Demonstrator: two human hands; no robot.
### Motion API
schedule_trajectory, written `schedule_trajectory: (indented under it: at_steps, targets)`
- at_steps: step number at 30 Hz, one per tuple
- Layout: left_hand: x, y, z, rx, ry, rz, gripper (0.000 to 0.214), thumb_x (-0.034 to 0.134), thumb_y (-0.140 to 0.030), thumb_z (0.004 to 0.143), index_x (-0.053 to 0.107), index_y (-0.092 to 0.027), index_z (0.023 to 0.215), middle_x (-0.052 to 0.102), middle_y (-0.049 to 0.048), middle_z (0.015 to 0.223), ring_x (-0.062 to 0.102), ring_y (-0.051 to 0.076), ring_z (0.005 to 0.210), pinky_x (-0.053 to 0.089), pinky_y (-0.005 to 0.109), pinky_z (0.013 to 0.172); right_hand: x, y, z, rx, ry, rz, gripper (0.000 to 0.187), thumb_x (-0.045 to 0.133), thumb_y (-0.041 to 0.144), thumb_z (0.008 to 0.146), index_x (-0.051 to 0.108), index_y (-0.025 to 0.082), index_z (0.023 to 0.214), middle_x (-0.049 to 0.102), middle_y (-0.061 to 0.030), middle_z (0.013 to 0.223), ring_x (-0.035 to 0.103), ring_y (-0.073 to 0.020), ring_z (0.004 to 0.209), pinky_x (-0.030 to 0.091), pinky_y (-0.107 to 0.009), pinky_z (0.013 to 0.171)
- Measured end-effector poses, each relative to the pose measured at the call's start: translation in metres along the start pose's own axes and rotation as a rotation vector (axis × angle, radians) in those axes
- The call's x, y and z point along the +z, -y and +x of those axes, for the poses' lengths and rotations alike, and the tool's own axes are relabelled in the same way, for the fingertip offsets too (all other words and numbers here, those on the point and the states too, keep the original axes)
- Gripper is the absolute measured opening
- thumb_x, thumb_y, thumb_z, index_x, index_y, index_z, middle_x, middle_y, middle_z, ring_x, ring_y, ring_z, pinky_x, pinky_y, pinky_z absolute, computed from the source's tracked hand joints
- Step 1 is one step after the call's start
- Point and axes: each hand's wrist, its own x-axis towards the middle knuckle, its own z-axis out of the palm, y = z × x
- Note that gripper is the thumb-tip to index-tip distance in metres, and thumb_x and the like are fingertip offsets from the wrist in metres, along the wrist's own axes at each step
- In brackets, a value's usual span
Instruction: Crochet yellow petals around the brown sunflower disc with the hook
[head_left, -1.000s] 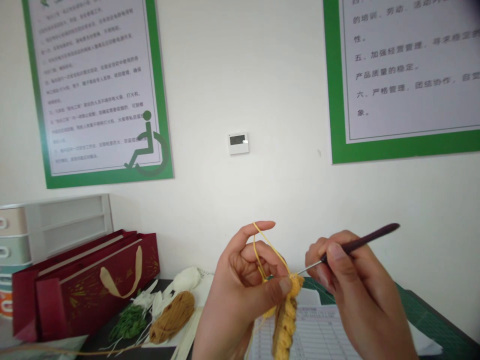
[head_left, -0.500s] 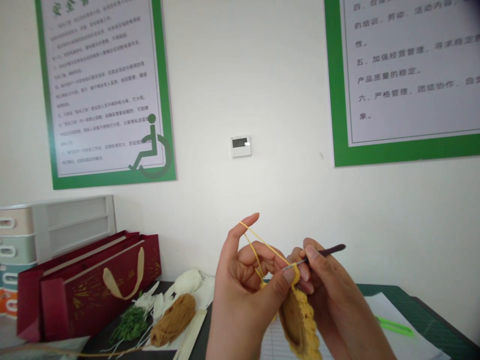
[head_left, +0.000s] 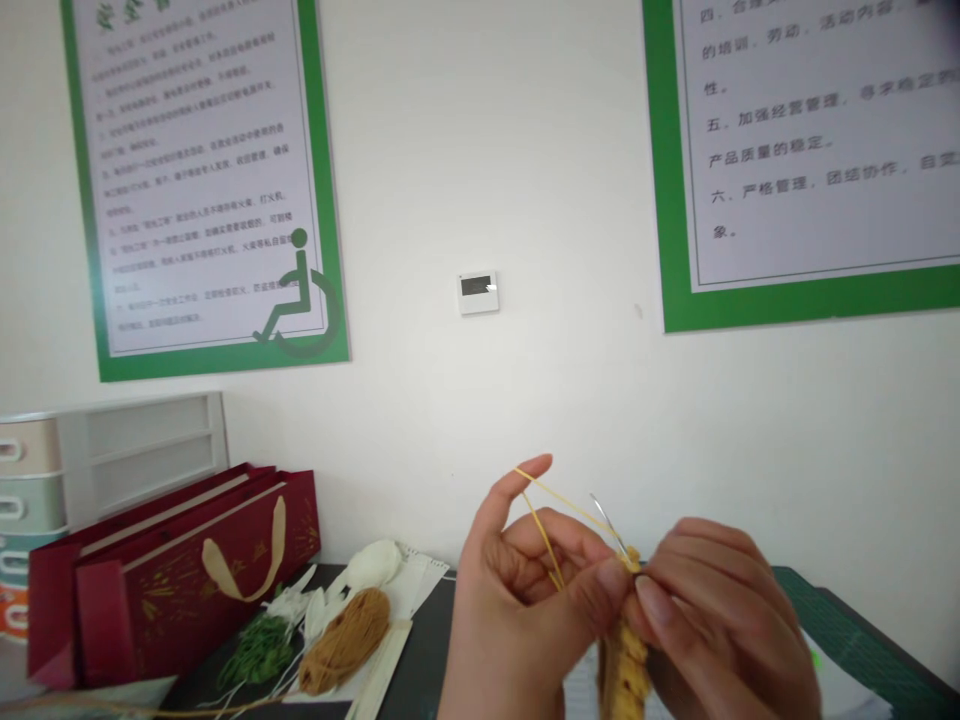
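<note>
Left hand [head_left: 525, 600]: pinched the yellow crochet piece [head_left: 624, 670]; yarn strand [head_left: 559, 503] ran over the raised forefinger.
Right hand [head_left: 720, 620]: curled around the steel crochet hook [head_left: 606, 518], handle hidden.
Crochet piece: held between both hands, lower end cut off by frame.
Left of piece: tan yarn ball [head_left: 346, 640], then red gift bag [head_left: 172, 580].

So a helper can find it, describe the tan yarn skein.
Below the left green-framed poster stands a dark red gift bag. Right of it lies the skein, a fat tan coil, unlike the green bundle beside it.
</note>
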Motion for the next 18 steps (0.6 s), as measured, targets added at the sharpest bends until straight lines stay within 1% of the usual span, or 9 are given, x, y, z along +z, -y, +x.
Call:
schedule_trajectory:
  at_steps: [1, 2, 3, 4, 6, 8, 10, 14, 18]
  targets:
    - [-0.002, -0.001, 0.001, -0.067, 0.039, -0.038, 0.087, 0.093, -0.009, 0.064, 0.050, -0.009, 0.139, 0.071, -0.0011, 0.066, 0.061, 0.011, 0.052, 0.048, 0.021, 0.053, 0.002, 0.000, 0.000, -0.123, -0.102, 0.004, 0.021, 0.070, 0.006, 0.086, 0.073, 0.026, 0.091, 0.071, -0.0001, 0.074, 0.061, -0.0145, 0.059, 0.050, -0.032, 0.056]
    - [-0.004, -0.002, 0.002, -0.119, 0.074, -0.072, 0.086, 0.093, -0.009, 0.063, 0.051, -0.007, 0.138, 0.071, -0.0003, 0.067, 0.060, 0.010, 0.052, 0.047, 0.021, 0.052, 0.006, 0.001, 0.000, -0.135, -0.181, 0.052, 0.018, 0.070, 0.007, 0.087, 0.073, 0.024, 0.093, 0.070, -0.0006, 0.074, 0.059, -0.0142, 0.059, 0.049, -0.032, 0.054]
    - [-0.006, -0.003, 0.002, -0.153, 0.102, -0.096, 0.087, 0.094, -0.010, 0.062, 0.052, -0.006, 0.138, 0.071, 0.0005, 0.068, 0.059, 0.009, 0.053, 0.046, 0.020, 0.053, 0.011, 0.003, 0.000, -0.115, -0.206, 0.152, 0.016, 0.070, 0.008, 0.088, 0.072, 0.022, 0.094, 0.068, -0.0005, 0.073, 0.057, -0.0132, 0.057, 0.047, -0.030, 0.050]
    - [-0.007, -0.005, 0.003, -0.168, 0.124, -0.110, 0.089, 0.095, -0.010, 0.061, 0.051, -0.006, 0.139, 0.071, 0.0008, 0.069, 0.059, 0.009, 0.054, 0.046, 0.021, 0.053, 0.016, 0.005, 0.001, -0.032, -0.170, 0.266, 0.010, 0.068, 0.014, 0.091, 0.071, 0.021, 0.097, 0.068, -0.0015, 0.074, 0.059, -0.0147, 0.059, 0.049, -0.032, 0.051]
    - [-0.010, -0.007, 0.005, -0.153, 0.146, -0.114, 0.094, 0.096, -0.011, 0.061, 0.049, -0.007, 0.142, 0.071, -0.0002, 0.069, 0.058, 0.010, 0.054, 0.046, 0.022, 0.053, 0.024, 0.010, 0.001, 0.180, -0.203, 0.476, 0.004, 0.065, 0.022, 0.097, 0.068, 0.022, 0.099, 0.064, 0.0000, 0.070, 0.058, -0.0148, 0.059, 0.048, -0.031, 0.050]
    - [-0.012, -0.010, 0.006, -0.122, 0.142, -0.082, 0.097, 0.097, -0.012, 0.060, 0.048, -0.009, 0.144, 0.070, -0.0012, 0.068, 0.057, 0.010, 0.054, 0.045, 0.022, 0.053, 0.028, 0.015, 0.003, 0.359, -0.277, 0.598, 0.004, 0.063, 0.027, 0.099, 0.064, 0.024, 0.098, 0.063, 0.0014, 0.067, 0.057, -0.0147, 0.059, 0.047, -0.030, 0.051]
    - [-0.013, -0.012, 0.006, -0.112, 0.135, -0.042, 0.097, 0.097, -0.013, 0.060, 0.049, -0.009, 0.144, 0.070, -0.0011, 0.068, 0.056, 0.008, 0.055, 0.044, 0.020, 0.054, 0.027, 0.018, 0.004, 0.467, -0.312, 0.664, 0.008, 0.060, 0.030, 0.101, 0.062, 0.024, 0.096, 0.062, 0.0017, 0.066, 0.057, -0.0147, 0.060, 0.048, -0.029, 0.054]
    - [-0.014, -0.015, 0.005, -0.118, 0.153, -0.005, 0.090, 0.097, -0.014, 0.061, 0.054, -0.011, 0.140, 0.070, 0.0000, 0.069, 0.056, 0.008, 0.056, 0.044, 0.019, 0.055, 0.020, 0.019, 0.007, 0.636, -0.247, 0.836, 0.021, 0.045, 0.031, 0.106, 0.062, 0.026, 0.094, 0.055, 0.0020, 0.062, 0.053, -0.0149, 0.058, 0.046, -0.028, 0.053]
    - [-0.014, -0.013, 0.005, -0.056, 0.132, 0.031, 0.073, 0.095, -0.012, 0.066, 0.062, -0.013, 0.131, 0.071, 0.0003, 0.069, 0.058, 0.008, 0.057, 0.044, 0.018, 0.056, 0.019, 0.016, 0.010, 0.896, -0.121, 1.006, 0.036, 0.039, 0.038, 0.107, 0.055, 0.024, 0.078, 0.047, 0.0028, 0.059, 0.044, -0.0136, 0.055, 0.042, -0.027, 0.053]
